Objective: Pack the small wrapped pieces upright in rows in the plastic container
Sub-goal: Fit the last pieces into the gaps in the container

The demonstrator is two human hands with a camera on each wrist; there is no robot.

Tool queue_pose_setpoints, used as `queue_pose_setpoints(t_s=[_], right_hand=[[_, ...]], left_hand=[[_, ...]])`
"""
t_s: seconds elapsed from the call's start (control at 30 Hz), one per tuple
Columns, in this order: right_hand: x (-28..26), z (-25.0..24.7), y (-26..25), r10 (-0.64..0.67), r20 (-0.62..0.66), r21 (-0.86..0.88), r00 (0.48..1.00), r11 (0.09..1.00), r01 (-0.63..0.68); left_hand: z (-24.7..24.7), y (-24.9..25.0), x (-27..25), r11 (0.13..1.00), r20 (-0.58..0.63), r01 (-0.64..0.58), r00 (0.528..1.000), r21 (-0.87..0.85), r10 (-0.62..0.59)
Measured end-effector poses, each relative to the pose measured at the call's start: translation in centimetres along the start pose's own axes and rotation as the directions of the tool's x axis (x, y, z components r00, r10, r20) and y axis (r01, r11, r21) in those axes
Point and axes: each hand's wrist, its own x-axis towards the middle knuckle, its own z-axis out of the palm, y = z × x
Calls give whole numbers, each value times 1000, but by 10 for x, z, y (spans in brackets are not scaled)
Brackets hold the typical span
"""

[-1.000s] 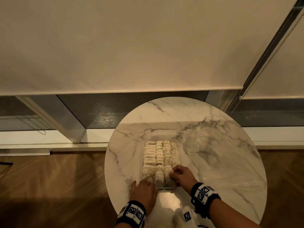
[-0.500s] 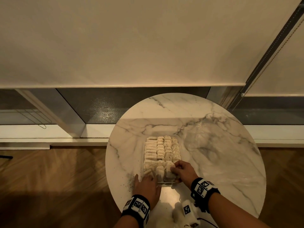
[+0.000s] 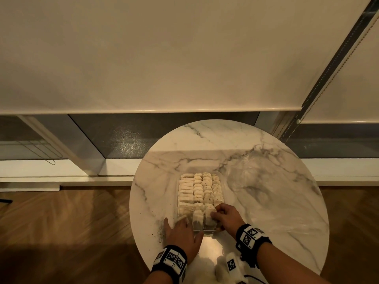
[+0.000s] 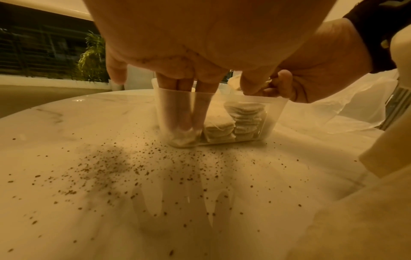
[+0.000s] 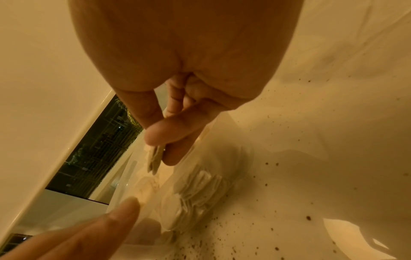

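Down near the near edge of the marble table, the plastic container holds rows of wrapped pieces, left hand fingers straight inside it, right hand pinching one piece.

The worktop looks like polished white marble with grey veins, glossy enough to mirror the fingers in the left wrist view. Fine dark crumbs lie gritty on it, on the near side of the plastic container, which is thin, translucent plastic, smooth and slightly frosted. Inside the container the small wrapped pieces have pale, matt, papery wrappers with crimped edges. Beyond the container on the right, a sheet of clear film lies crinkled and shiny on the worktop. Below the worktop the floor is brown wood with a soft sheen. Behind it hangs a matt, cloth-like roller blind with a beaded metal chain.
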Motion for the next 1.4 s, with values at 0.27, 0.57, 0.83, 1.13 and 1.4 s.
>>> queue_pose_setpoints(t_s=[0.27, 0.57, 0.83, 1.13, 1.4], right_hand=[[-1, 0, 1, -12, 12, -19, 1000, 1000, 12], [-1, -2, 0, -2, 23, -15, 1000, 1000, 3], [0, -3, 2, -14, 29, -38, 999, 999, 15], [-4, -2, -6, 20, 37, 19, 999, 1000, -21], [-5, -3, -7, 35, 50, 82, 998, 996, -39]], left_hand=[[8, 3, 5, 973, 47, 85, 996, -216, -76], [8, 4, 7, 974, -9, 78, 997, -214, -81], [9, 6, 6, 969, -18, 73, 997, -238, -80], [-2, 17, -3, 979, 18, 36, 999, -199, -33], [-5, 18, -4, 991, 43, 37, 999, -128, -31]])
